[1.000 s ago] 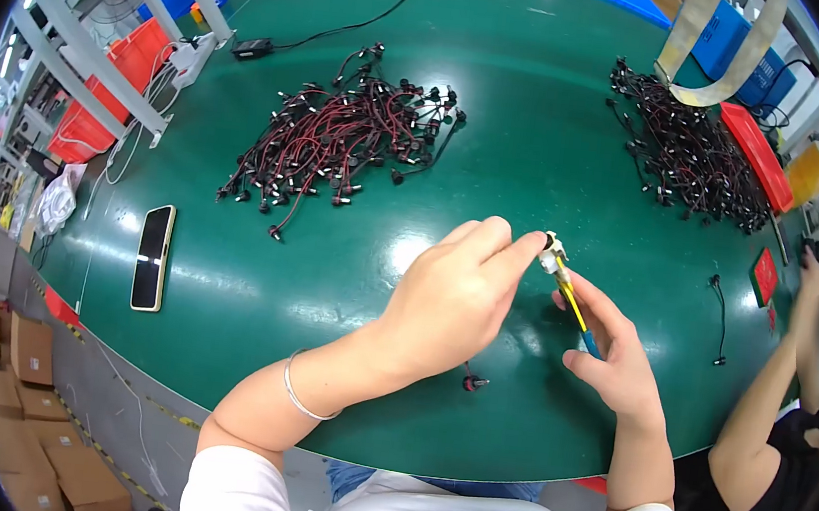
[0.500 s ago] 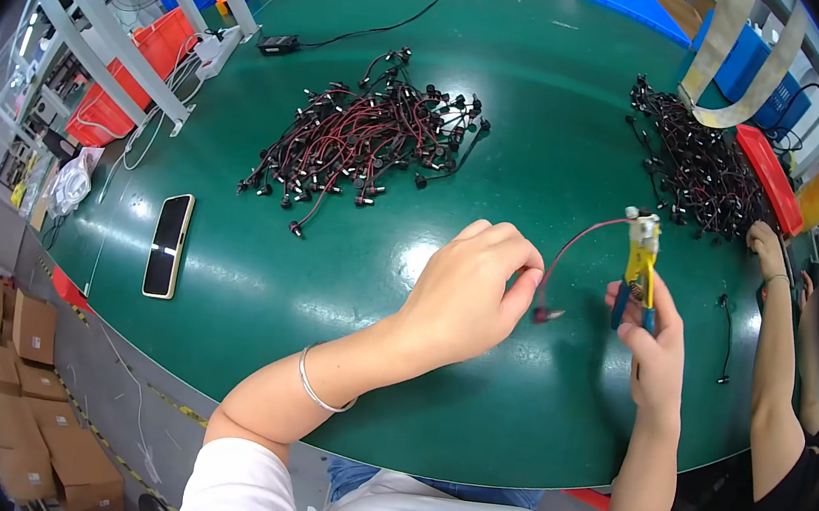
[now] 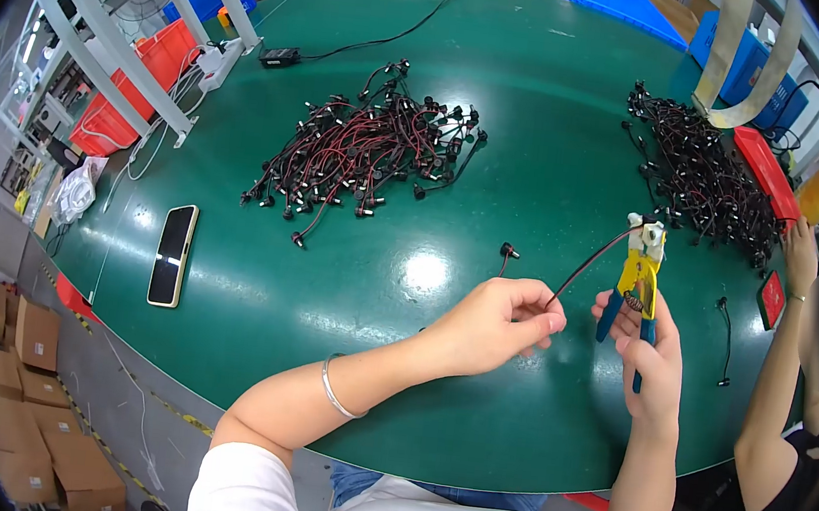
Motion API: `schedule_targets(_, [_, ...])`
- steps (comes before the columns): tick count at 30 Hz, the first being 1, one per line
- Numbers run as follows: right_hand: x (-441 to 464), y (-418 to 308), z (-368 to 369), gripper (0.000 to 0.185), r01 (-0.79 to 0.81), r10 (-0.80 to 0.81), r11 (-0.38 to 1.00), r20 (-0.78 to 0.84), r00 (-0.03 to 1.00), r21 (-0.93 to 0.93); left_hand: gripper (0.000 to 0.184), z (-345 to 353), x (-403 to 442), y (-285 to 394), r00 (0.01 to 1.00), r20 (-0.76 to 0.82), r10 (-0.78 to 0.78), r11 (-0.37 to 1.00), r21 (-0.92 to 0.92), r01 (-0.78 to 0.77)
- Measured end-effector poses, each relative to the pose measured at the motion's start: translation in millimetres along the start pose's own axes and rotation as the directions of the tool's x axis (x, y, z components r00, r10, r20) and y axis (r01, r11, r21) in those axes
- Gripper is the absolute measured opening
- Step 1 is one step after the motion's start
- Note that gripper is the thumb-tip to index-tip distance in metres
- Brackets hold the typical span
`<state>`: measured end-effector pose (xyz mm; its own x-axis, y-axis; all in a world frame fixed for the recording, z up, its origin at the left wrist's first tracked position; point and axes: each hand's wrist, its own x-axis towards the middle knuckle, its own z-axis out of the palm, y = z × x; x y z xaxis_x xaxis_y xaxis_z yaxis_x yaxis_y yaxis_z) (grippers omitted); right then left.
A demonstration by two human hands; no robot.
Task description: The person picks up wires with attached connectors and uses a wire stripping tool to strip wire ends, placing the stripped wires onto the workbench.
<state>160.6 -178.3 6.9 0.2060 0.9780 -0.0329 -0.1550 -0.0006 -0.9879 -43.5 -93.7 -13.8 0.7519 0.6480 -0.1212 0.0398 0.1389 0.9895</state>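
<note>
My left hand [image 3: 512, 328] pinches a thin dark red and black cable [image 3: 589, 261] between thumb and fingers. One cable end runs to the jaws of the pliers [image 3: 641, 270], which have a yellow body and blue grips. Beyond the left hand, a short piece of cable with a black connector [image 3: 510, 252] sticks out. My right hand [image 3: 653, 356] is wrapped around the grips, holding the pliers upright with the jaws at the top. Whether the jaws are closed on the cable end, I cannot tell.
Tangled cable piles [image 3: 362, 141] [image 3: 703, 172] lie on the green table [image 3: 473, 412]. A phone [image 3: 171, 255] rests at left, a single cable [image 3: 725, 341] at right. A co-worker's hand [image 3: 800, 259] is near a red tray [image 3: 767, 173] and a small red object [image 3: 772, 300].
My left hand has moved right and slightly down, closer to the pliers. The connector end now shows beyond it. The co-worker's hand has moved up and right; a small red object shows below it.
</note>
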Motion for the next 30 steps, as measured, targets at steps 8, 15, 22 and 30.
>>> schedule_targets(8, [6,6,-9,0.068,-0.026,0.027,0.999,-0.056,0.998,0.030,0.024,-5,-4,11,0.967,-0.245,0.067,0.994,-0.063,-0.085])
schedule_targets(15, [9,8,-12,0.068,-0.062,0.066,0.995,-0.047,0.997,0.082,0.028,-20,-4,25,0.976,-0.205,0.068,0.935,-0.329,-0.134])
schedule_targets(22, [1,0,-4,0.076,-0.168,0.173,0.984,0.122,0.977,-0.056,0.026,-45,-3,38,0.910,-0.398,0.119,0.883,-0.376,-0.280])
schedule_targets(30, [0,1,-13,0.071,0.011,0.136,0.905,0.314,0.940,-0.424,0.020,-66,-3,35,0.770,-0.609,0.191,0.781,-0.381,-0.495])
